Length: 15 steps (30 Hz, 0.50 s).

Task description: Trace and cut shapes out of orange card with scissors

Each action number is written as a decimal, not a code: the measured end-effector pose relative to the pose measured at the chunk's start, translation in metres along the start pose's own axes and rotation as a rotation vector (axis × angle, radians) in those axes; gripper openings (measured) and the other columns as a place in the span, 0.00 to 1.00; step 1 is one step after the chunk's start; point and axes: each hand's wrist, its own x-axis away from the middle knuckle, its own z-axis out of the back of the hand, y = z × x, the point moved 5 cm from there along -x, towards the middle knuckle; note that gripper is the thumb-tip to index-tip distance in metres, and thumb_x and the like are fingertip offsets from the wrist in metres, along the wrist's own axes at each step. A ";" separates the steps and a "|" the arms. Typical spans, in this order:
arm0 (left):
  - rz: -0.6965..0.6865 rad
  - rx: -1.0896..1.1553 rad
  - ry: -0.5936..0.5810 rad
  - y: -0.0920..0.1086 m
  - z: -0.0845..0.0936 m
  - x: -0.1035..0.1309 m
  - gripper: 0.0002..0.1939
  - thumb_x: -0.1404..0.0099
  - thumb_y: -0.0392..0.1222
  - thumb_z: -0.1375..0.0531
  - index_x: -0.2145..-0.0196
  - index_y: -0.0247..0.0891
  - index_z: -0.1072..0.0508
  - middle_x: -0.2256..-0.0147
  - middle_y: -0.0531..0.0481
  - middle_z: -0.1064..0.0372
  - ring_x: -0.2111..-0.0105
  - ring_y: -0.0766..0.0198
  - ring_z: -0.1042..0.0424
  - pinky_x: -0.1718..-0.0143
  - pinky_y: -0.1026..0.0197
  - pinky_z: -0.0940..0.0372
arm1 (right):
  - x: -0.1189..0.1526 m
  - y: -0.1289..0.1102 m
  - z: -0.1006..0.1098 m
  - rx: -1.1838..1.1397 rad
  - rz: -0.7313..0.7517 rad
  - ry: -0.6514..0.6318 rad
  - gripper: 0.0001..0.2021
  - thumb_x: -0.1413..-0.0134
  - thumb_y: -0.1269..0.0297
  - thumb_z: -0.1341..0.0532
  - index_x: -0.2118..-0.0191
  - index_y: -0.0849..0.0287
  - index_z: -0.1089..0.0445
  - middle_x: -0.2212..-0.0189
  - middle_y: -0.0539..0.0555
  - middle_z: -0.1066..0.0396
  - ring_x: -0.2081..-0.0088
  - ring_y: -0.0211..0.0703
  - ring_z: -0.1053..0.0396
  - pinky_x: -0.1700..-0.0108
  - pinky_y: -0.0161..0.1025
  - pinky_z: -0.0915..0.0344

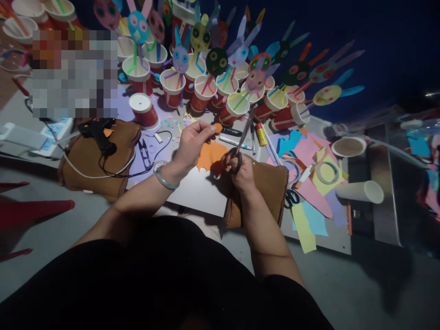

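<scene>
My left hand (195, 142) pinches a small round orange paper piece (217, 128) between thumb and fingers. In my right hand (240, 172) are black-handled scissors (237, 159), their blades pointing up and away from me, apart from the round piece. Below and between the hands lies a larger orange paper (210, 156) with a scalloped lower edge. It rests on a white sheet (201, 192). Just beyond the hands are a black marker (231, 132) and a white marker (235, 141).
Red cups (203, 94) with paper animal faces stand across the back. A glue gun (98, 135) and cable rest on a brown cushion (82, 165) at left. Coloured paper scraps (314, 217), tape rolls (326, 172) and a white cup (364, 191) lie at right.
</scene>
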 end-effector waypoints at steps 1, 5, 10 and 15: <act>-0.012 -0.004 0.024 0.004 0.002 -0.002 0.14 0.40 0.48 0.31 0.73 0.39 0.30 0.74 0.54 0.29 0.73 0.70 0.32 0.68 0.62 0.37 | -0.001 0.000 0.002 -0.006 0.018 0.039 0.25 0.49 0.38 0.37 0.78 0.55 0.39 0.80 0.47 0.39 0.78 0.35 0.44 0.73 0.39 0.44; -0.112 0.007 0.090 0.041 0.011 0.001 0.16 0.39 0.53 0.31 0.70 0.42 0.30 0.71 0.54 0.28 0.67 0.66 0.29 0.62 0.58 0.35 | -0.004 0.001 0.008 0.033 0.054 0.119 0.28 0.48 0.33 0.40 0.78 0.54 0.41 0.79 0.48 0.41 0.79 0.34 0.46 0.76 0.38 0.46; -0.301 -0.140 0.042 0.097 0.029 0.025 0.18 0.45 0.57 0.28 0.71 0.42 0.26 0.72 0.54 0.30 0.69 0.67 0.33 0.62 0.58 0.36 | -0.006 0.001 0.006 0.051 0.108 0.112 0.27 0.45 0.34 0.42 0.77 0.54 0.42 0.79 0.48 0.43 0.79 0.34 0.47 0.77 0.38 0.47; -0.241 -0.579 -0.129 0.102 0.068 0.036 0.10 0.43 0.47 0.29 0.73 0.40 0.23 0.68 0.49 0.26 0.67 0.64 0.31 0.61 0.58 0.37 | -0.007 0.000 0.002 0.042 0.172 0.110 0.28 0.49 0.33 0.39 0.78 0.54 0.40 0.80 0.47 0.42 0.77 0.34 0.45 0.75 0.37 0.45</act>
